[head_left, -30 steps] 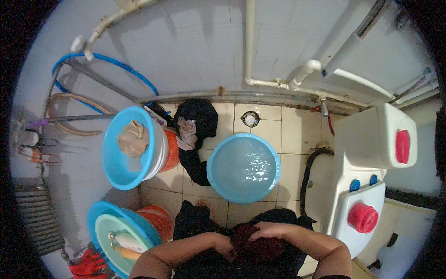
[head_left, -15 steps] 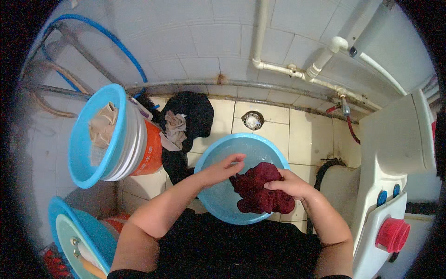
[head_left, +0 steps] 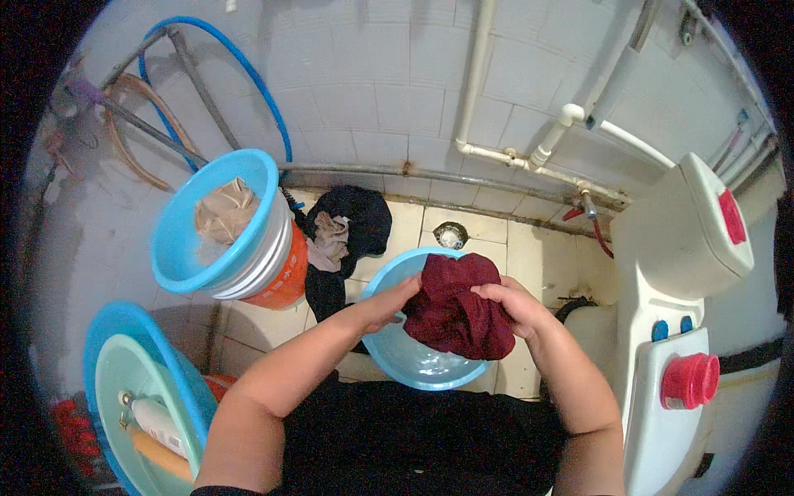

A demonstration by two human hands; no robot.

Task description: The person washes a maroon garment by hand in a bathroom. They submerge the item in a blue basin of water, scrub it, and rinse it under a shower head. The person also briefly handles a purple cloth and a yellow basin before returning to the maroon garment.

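Observation:
A bunched dark red cloth (head_left: 455,307) is held up between my two hands, above a light blue plastic basin (head_left: 383,351) on the tiled floor. Its folds hang down over the basin's right part. My left hand (head_left: 389,306) grips the cloth's left edge, with the fingertips partly hidden by the fabric. On the other side, my right hand (head_left: 517,304) pinches the cloth, thumb on top and the other fingers mostly behind it. Shallow liquid glistens in the basin.
At left, another blue basin (head_left: 269,186) with beige cloth (head_left: 226,212) sits on an orange-and-white bucket (head_left: 285,269). Nested basins (head_left: 101,376) holding bottles stand lower left. Black cloth (head_left: 364,219) lies by the floor drain (head_left: 451,236). A toilet (head_left: 678,227) bearing a red container (head_left: 691,382) is right.
My left hand has moved from open beside the cloth to gripping its left edge. The red cloth is lifted and more spread out. The whole view has shifted slightly.

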